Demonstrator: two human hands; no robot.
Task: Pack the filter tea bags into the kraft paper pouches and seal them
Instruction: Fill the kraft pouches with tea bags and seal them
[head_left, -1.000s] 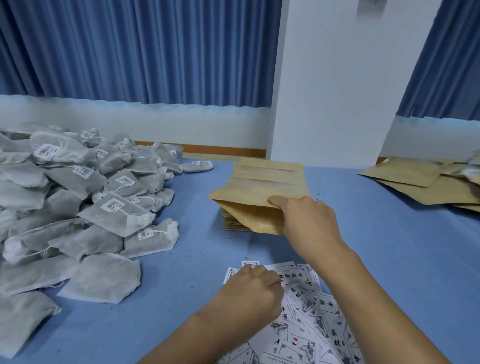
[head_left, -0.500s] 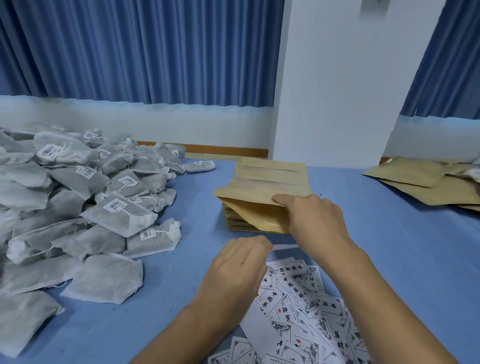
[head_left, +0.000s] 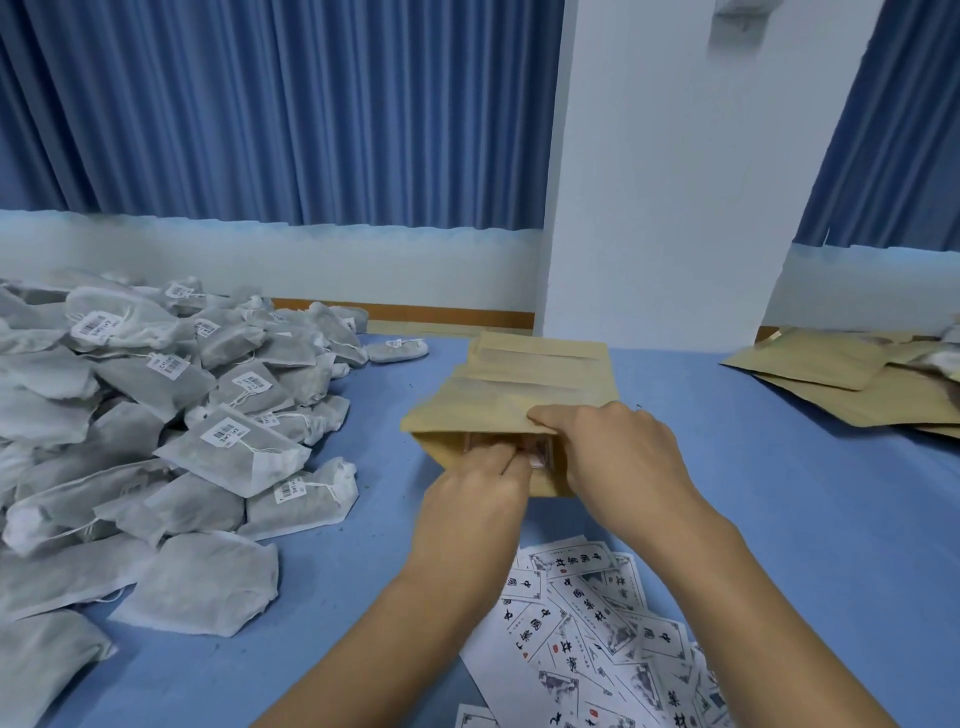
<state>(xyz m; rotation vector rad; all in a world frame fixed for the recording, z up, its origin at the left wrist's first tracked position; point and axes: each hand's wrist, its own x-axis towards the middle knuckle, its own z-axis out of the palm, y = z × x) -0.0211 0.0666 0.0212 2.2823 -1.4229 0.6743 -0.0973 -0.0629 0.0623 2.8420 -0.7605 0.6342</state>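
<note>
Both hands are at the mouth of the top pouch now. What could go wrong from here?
The right hand holds up only the upper lip of the brown kraft paper pouch; if it slips, the mouth may close on the left hand.
The pouch lies skewed on the stack of pouches; pushing could slide it off.
What looks like a small card, pinched by the left hand, might crease going in.

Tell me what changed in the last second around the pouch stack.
The left hand left the printed labels and moved forward to the open mouth of the top pouch, pinching what looks like a small label there. The right hand kept its grip on that pouch's upper flap, holding it open. The tea bag pile and the pouches at far right stayed put.
</note>
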